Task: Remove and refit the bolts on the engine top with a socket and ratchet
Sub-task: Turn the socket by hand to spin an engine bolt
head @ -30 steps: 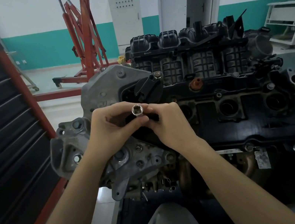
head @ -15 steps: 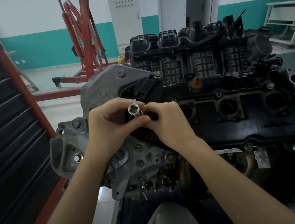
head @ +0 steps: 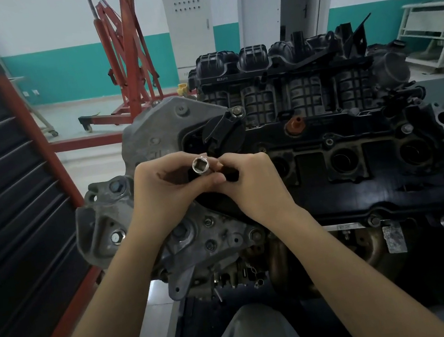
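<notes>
Two hands meet above the timing-cover end of the engine [head: 334,179]. Left hand [head: 165,189] curls around the chrome socket [head: 202,165], square drive hole facing me; right hand [head: 249,178] pinches a dark part beside it, identity unclear. I judge a loose pinch could drop the socket into the spark-plug wells [head: 343,161]. Beyond, red engine hoist [head: 128,60].

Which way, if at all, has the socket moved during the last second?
Yes, slightly to the left: the socket now sits a little farther left of the bolt above the black cap.
</notes>
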{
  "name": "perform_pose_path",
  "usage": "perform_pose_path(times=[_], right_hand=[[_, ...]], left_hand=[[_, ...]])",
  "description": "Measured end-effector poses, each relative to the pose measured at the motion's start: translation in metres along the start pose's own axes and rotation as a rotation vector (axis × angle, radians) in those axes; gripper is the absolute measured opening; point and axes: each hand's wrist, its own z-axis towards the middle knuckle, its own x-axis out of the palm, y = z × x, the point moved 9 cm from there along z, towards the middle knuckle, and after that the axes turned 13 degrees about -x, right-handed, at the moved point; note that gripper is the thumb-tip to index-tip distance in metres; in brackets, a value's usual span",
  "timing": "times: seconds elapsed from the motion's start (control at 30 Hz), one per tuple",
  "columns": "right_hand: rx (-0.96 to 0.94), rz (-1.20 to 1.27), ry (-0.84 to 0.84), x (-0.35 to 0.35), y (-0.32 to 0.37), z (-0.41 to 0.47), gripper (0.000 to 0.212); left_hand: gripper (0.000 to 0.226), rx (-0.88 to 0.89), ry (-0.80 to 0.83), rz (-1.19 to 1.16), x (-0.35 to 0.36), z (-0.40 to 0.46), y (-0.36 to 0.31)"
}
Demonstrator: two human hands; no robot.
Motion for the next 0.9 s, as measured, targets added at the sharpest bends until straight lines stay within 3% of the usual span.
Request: perform_pose_path(times=[0.2, 0.37, 0.6, 0.77, 0.9], right_hand=[[-0.011, 0.002, 0.025, 0.0004, 0.0, -0.001, 0.018], [0.022, 0.045, -0.02, -0.0016, -0.0027, -0.0008, 0.017], [-0.017, 0.019, 0.042, 0.0025, 0.0007, -0.0007, 0.025], [0.009, 0.021, -0.022, -0.0014, -0.0016, -0.0008, 0.021], [0.006, 0.026, -0.007, 0.0001, -0.0014, -0.0005, 0.021]], left_hand=[[0.026, -0.002, 0.139, -0.065, 0.0078, 0.0007, -0.0004], [0.026, 0.018, 0.019, -0.026, -0.0006, 0.0005, 0.0003], [0.029, -0.03, 0.129, -0.116, 0.0065, 0.0008, 0.0035], [0.028, 0.012, 0.017, -0.033, 0.0005, 0.0004, -0.0014], [0.025, -0.008, 0.045, -0.082, 0.0008, 0.0007, 0.0029]])
